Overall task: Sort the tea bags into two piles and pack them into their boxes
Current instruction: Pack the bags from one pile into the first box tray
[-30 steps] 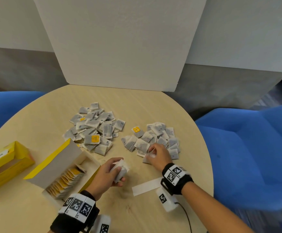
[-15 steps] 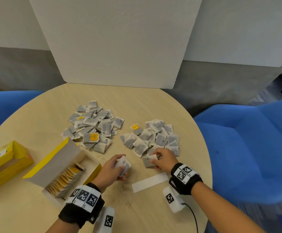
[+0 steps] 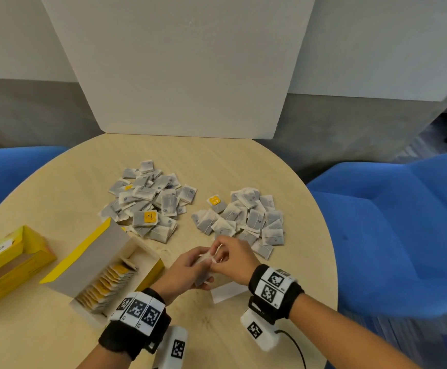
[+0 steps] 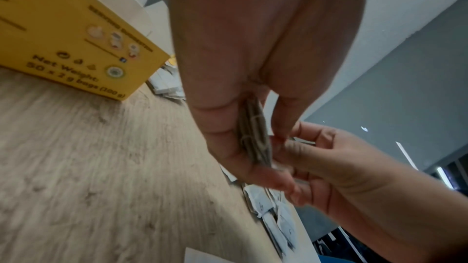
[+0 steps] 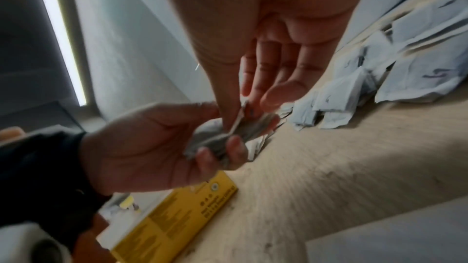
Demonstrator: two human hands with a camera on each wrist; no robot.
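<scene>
Left hand [image 3: 187, 272] grips a small stack of tea bags [image 4: 254, 133] edge-on between thumb and curled fingers, held above the tabletop [image 3: 57, 187] just right of the open yellow box [image 3: 105, 272]. Right hand [image 3: 230, 255] touches that stack from the right, thumb and fingertips pinching one tea bag [image 5: 239, 119] at its top edge; remaining fingers loosely extended. Open box is partly filled with a row of bags standing on edge, lid flap up toward the left pile [image 3: 150, 206]. Right pile [image 3: 246, 219] lies just beyond the hands, near the tabletop's right edge; the two piles are apart, with a gap of bare wood between them. Second yellow box [image 3: 6, 262] sits at the far left, lying open. White paper strip [image 3: 227, 291] lies flat under the right wrist, partly hidden by it. White foam board [image 3: 177, 65] stands at the back edge. Blue chairs [image 3: 392, 225] flank both sides.
</scene>
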